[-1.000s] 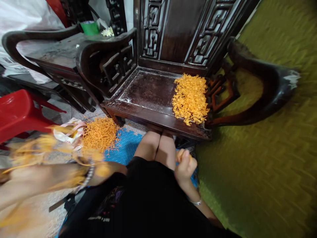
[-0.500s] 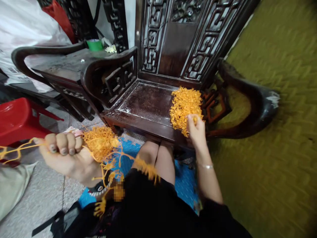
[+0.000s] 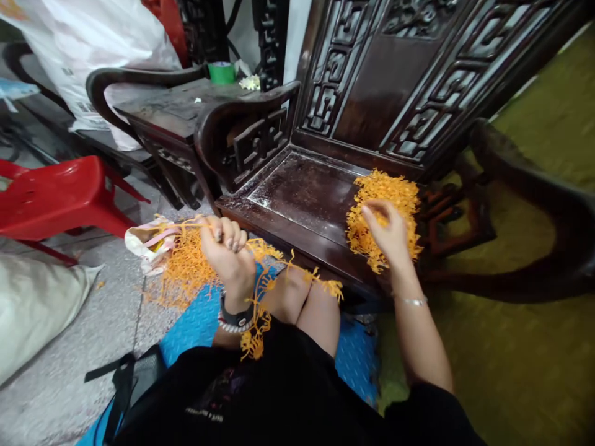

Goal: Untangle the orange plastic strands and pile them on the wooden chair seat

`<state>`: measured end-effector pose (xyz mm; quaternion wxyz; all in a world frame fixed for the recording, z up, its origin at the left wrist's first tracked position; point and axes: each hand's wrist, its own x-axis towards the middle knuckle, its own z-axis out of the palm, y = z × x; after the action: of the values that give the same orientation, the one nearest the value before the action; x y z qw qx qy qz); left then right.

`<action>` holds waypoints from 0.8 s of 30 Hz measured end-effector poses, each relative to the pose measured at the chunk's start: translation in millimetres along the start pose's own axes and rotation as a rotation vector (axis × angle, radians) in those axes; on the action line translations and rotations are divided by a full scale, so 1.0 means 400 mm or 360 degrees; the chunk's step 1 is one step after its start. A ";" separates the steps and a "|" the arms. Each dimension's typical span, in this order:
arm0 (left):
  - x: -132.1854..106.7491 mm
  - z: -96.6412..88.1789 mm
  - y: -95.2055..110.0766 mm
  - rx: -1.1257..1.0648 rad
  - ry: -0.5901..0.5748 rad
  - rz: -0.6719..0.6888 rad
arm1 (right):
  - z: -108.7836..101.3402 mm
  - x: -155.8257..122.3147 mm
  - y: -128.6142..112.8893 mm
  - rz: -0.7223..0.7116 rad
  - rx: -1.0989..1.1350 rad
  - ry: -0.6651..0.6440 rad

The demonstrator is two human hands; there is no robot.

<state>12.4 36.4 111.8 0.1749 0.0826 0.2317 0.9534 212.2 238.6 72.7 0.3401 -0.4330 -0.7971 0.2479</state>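
My left hand (image 3: 227, 260) is closed around an orange plastic strand (image 3: 256, 337). Small branching orange pieces hang from that strand past my wrist and over my knees. Over a heap of similar orange pieces (image 3: 402, 192) on the right side of the seat, my right hand (image 3: 388, 229) is held with thumb and fingers curved apart. I see nothing between them. On the floor behind my left hand lies a bigger tangled orange pile (image 3: 181, 272), next to a white and pink bag (image 3: 151, 244).
The carved dark wooden chair (image 3: 307, 192) is in front of my knees, its right armrest (image 3: 525, 272) beyond my right arm. A side table (image 3: 171, 111) bears a green tape roll (image 3: 222, 73). To the left are a red plastic stool (image 3: 60, 192) and a pale sack (image 3: 41, 303).
My left hand has come in from the far left toward my knees, the strand still in its fist. My right hand has lifted slightly and its fingers have spread. The view has shifted left.
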 end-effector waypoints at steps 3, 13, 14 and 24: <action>-0.011 -0.001 -0.032 0.0068 -0.0027 -0.0042 | 0.071 -0.151 -0.113 -0.0227 0.0786 -0.1093; 0.057 -0.081 0.015 0.0127 0.0130 0.0244 | 0.126 -0.371 -0.120 0.0090 0.0920 -0.1434; 0.065 -0.095 0.032 0.0078 0.0141 0.0215 | 0.113 -0.382 -0.127 0.0048 0.0873 -0.1430; 0.035 -0.220 0.287 -0.0950 -0.0205 0.0340 | 0.105 -0.502 -0.201 -0.0931 0.0325 -0.1181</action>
<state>-55.7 -90.4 89.5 0.1046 0.1116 -0.0796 0.9850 217.3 21.7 35.3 0.1291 -0.0374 -0.9246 0.3564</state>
